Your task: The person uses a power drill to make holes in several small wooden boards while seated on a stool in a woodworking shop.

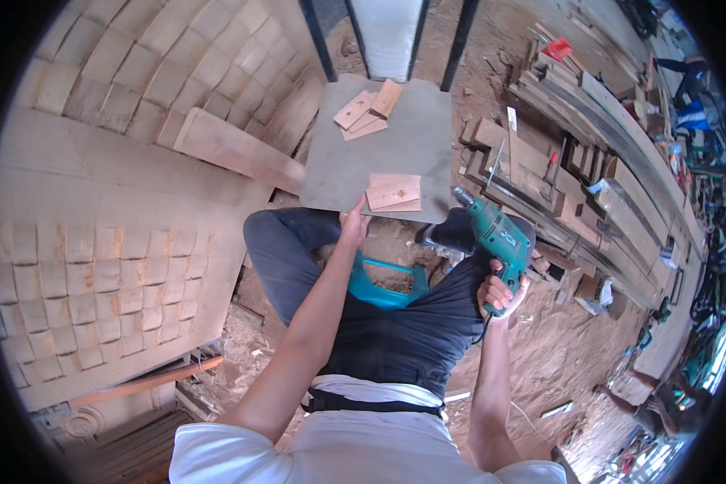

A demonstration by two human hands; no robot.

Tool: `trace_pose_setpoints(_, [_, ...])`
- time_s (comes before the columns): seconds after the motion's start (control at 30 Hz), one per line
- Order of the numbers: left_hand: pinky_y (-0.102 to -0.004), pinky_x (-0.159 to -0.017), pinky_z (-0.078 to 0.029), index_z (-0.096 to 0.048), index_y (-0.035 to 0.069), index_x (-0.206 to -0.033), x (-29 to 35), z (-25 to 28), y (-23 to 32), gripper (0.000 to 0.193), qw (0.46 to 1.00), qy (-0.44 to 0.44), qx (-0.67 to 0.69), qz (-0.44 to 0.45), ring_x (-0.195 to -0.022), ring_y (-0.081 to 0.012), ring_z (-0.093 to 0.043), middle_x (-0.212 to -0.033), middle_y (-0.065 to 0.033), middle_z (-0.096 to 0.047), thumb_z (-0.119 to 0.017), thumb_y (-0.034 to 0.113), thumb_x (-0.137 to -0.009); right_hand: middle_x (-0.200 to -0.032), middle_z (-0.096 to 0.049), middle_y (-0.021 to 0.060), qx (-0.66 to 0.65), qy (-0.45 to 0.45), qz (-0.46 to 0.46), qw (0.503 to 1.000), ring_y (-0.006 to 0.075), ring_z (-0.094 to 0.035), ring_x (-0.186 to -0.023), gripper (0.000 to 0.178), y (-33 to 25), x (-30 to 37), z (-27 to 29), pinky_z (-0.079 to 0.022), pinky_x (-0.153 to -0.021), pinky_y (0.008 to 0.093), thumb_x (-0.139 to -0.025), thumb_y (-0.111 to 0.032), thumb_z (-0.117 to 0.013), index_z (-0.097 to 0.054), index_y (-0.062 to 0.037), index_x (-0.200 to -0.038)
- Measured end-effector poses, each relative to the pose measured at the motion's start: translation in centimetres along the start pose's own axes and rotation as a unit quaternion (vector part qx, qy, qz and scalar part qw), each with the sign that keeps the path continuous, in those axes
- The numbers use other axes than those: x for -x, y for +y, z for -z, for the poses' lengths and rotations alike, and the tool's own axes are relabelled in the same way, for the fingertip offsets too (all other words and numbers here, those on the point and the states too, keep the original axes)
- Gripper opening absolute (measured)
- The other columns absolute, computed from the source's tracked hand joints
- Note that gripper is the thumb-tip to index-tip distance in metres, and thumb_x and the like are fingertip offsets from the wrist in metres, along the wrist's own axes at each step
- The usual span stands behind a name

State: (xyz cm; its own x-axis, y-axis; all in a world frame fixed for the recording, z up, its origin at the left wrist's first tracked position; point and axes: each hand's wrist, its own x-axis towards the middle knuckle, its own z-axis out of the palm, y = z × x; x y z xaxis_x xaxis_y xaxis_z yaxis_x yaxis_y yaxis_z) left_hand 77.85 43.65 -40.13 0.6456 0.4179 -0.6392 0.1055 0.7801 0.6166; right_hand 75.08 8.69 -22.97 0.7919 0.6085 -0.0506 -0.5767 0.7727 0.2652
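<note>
My right hand [502, 292] is wrapped round the handle of a green power drill [500, 234]. The drill rests over my right thigh, and its bit points up and to the left, past the side of a grey board [323, 161] that looks like a chair seat. My left hand [353, 223] is closed at the near edge of this board, thumb up, fingers partly hidden. Just right of the thumb lies a small stack of flat wooden pieces [394, 194] with a dark mark on top. Several more wooden pieces [365, 113] lie overlapping at the board's far side.
A teal plastic stool [387, 284] shows between my legs. On the left stand large wooden panels [97, 266] with a woven-block pattern, and a plank [234, 149] leans toward the board. Timber lengths [605, 161] and clamps [551, 173] lie on the dirt floor [573, 355] at right.
</note>
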Motion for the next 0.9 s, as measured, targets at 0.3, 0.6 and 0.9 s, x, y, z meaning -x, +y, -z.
trace_pose_setpoints(0.3, [-0.0537, -0.095, -0.055, -0.038, -0.008, -0.134, 0.5, -2.3, -1.4, 0.046, 0.993, 0.112, -0.024, 0.006, -0.116, -0.0341, -0.060, -0.127, -0.0201, -0.056, -0.059, 0.003, -0.095, -0.059, -0.051, 0.0024, -0.050, -0.097, 0.114, 0.988, 0.0105, -0.049, -0.044, 0.056, -0.9, 1.7, 1.7, -0.043, -0.046, 0.0256, -0.083, -0.026, -0.069, -0.041, 0.0051, -0.121])
trace_pose_setpoints(0.6, [-0.0611, -0.099, -0.049, -0.043, -0.004, -0.130, 1.2, -4.0, -1.9, 0.045, 0.982, 0.170, 0.062, 0.050, -0.116, -0.0346, -0.060, -0.133, -0.0173, -0.053, -0.064, 0.002, -0.091, -0.058, -0.049, 0.0013, -0.029, -0.078, 0.121, 0.989, 0.0104, -0.048, -0.043, 0.060, -0.6, 1.7, 2.1, -0.042, -0.046, 0.0247, -0.081, -0.027, -0.068, -0.042, 0.0068, -0.123])
trace_pose_setpoints(0.9, [-0.0591, -0.104, -0.045, -0.036, -0.007, -0.137, 1.8, -5.7, -1.9, 0.045, 0.982, 0.173, 0.054, 0.048, -0.125, -0.0372, -0.053, -0.133, -0.0173, -0.053, -0.052, 0.003, -0.096, -0.058, -0.047, 0.0007, -0.005, -0.051, 0.126, 0.991, 0.0102, -0.047, -0.043, 0.061, -0.2, 1.0, 1.7, -0.041, -0.046, 0.0242, -0.081, -0.028, -0.068, -0.041, 0.0065, -0.123])
